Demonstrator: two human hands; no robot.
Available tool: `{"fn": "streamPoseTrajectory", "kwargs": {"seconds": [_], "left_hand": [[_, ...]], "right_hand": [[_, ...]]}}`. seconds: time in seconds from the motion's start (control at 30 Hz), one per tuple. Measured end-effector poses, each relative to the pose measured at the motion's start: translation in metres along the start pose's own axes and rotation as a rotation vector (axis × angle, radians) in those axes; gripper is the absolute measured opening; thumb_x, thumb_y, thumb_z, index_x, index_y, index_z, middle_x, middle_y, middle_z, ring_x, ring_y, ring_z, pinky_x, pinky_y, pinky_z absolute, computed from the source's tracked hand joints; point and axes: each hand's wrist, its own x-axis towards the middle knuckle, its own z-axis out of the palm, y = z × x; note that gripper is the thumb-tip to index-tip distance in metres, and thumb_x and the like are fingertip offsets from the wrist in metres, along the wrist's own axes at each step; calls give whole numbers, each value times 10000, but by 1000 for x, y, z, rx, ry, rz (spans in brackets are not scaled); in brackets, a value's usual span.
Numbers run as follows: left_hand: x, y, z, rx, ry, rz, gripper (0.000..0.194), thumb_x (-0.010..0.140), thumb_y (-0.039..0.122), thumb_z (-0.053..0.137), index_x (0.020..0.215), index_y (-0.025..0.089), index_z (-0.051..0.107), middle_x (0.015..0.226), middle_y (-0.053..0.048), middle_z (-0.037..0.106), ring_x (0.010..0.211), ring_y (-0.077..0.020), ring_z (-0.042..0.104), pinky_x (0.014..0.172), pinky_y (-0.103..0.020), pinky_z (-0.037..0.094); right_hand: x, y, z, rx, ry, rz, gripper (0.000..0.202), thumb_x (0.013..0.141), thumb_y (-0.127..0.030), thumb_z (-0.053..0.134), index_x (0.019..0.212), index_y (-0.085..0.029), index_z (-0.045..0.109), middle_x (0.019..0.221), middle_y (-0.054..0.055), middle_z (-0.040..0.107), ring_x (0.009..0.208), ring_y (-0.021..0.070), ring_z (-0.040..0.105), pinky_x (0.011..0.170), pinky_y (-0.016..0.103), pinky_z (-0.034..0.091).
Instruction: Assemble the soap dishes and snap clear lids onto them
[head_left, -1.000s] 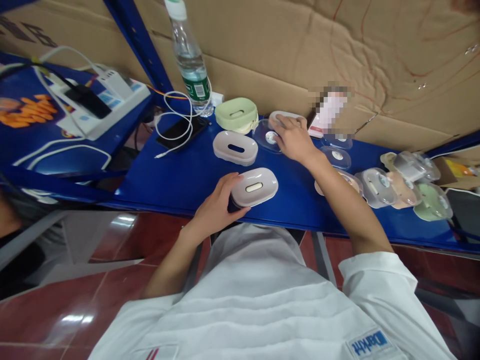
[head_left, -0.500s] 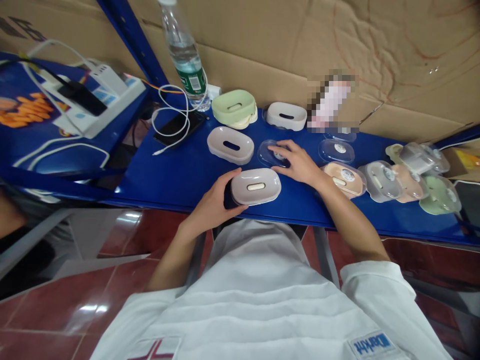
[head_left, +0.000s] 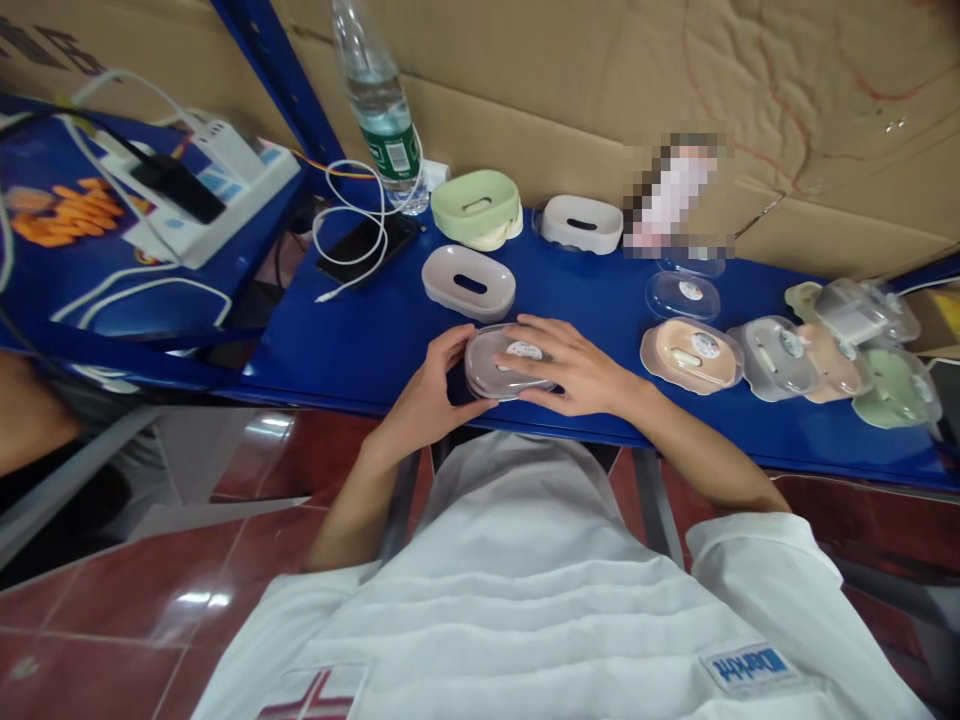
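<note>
A pale grey oval soap box point(head_left: 487, 372) sits near the front edge of the blue shelf point(head_left: 360, 350). A clear plastic lid point(head_left: 517, 352) with a round sticker lies on top of it. My left hand point(head_left: 431, 385) grips the box's left end. My right hand point(head_left: 574, 365) lies flat over the lid, fingers spread, pressing on it. Another grey box base point(head_left: 469, 283) with an oval slot stands just behind, uncovered.
A green box point(head_left: 476, 205) and a white box point(head_left: 581, 222) stand at the back. Lidded boxes point(head_left: 690, 355) in beige, grey and green line the right. A loose clear lid point(head_left: 682, 295), water bottle point(head_left: 379, 105), phone with cable point(head_left: 364, 245) and power strip point(head_left: 217, 185) are there. Another person's arm point(head_left: 30, 425) shows at the left edge.
My right hand drew a clear lid from the back of the shelf toward me and now holds it down on the grey box in my left hand.
</note>
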Motion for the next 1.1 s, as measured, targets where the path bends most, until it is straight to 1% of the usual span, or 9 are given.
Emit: {"fn": "streamPoseTrajectory", "kwargs": {"seconds": [0.13,0.23,0.37,0.5,0.67,0.8,0.9,0.97,1.1], "left_hand": [[-1,-1,-2,26,-7,-26,978,885,514,873,1640,332,277,1680,-162,432,1551,-333,501,1291,-544,451],[2,4,-4,76,-11,-19,931,891,498,864,1633,324,328,1663,-149,453,1548,-336,499,1290,-532,450],[1,16,-8,236,-41,-11,662,947,489,801,1529,345,518,1643,-106,466,1552,-337,487,1271,-532,463],[-16,22,-28,378,-22,-42,606,980,512,749,1522,351,530,1650,-92,475,1532,-340,513,1261,-560,469],[-36,6,-70,539,175,-89,599,996,514,708,1541,334,537,1692,-116,423,1566,-389,466,1280,-632,430],[-34,-6,-85,628,301,-78,697,1011,451,694,1645,336,428,1723,-148,375,1609,-412,395,1293,-672,389],[-23,1,-69,711,416,18,709,1008,358,698,1658,326,418,1770,-154,301,1649,-425,308,1319,-686,322],[-9,11,-47,705,398,125,636,1021,278,653,1627,324,467,1744,-142,369,1628,-389,366,1313,-643,355],[30,28,2,711,4,216,541,1044,206,536,1582,269,541,1724,-142,432,1629,-374,372,1314,-658,337]], "right_hand": [[2,0,3,-43,-42,-2,558,1079,-517,570,1630,-463,507,1745,17,438,1649,377,324,1305,645,315],[4,0,10,-59,-27,16,555,1096,-562,510,1631,-415,524,1750,41,430,1663,362,293,1313,630,298],[5,3,18,34,96,-24,681,1097,-688,362,1658,-327,500,1752,79,422,1666,329,298,1334,580,289],[10,15,16,93,276,128,629,1149,-513,181,1723,-338,368,1743,58,442,1650,271,348,1325,565,329],[27,28,24,-72,173,160,633,1133,-512,385,1738,-343,315,1770,68,392,1680,312,274,1348,634,230],[22,28,28,-132,163,146,643,1079,-580,537,1655,-300,488,1572,146,620,1519,358,508,1340,659,221],[13,32,12,-71,226,122,508,1106,-562,477,1503,-296,651,1402,135,716,1376,325,626,1274,597,369],[18,42,-4,-50,285,118,480,1137,-479,399,1479,-274,666,1423,133,710,1375,302,628,1218,540,440],[74,76,-33,-152,308,162,521,1098,-219,358,1573,-229,571,1633,128,571,1535,287,490,1262,540,364]]}}
